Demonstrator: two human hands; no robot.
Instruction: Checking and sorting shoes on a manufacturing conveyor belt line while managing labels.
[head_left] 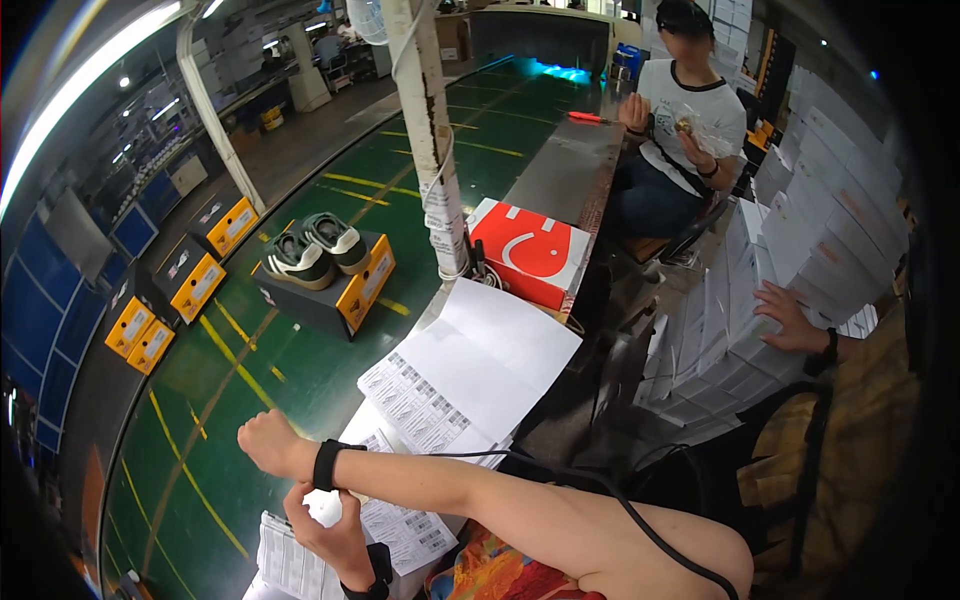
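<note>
Two hands near printed sheets

The right hand (273, 444) is closed like a fist over the green table (190, 490). Below its wrist, the left hand (332, 540) curves its thumb and fingers around a small white piece (323, 508); I cannot tell if they grip it. Printed sheets (470, 360) lie beside.

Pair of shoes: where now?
Head view, left of centre: the pair of shoes sits on a dark box with an orange end, left of the pale post.
</note>
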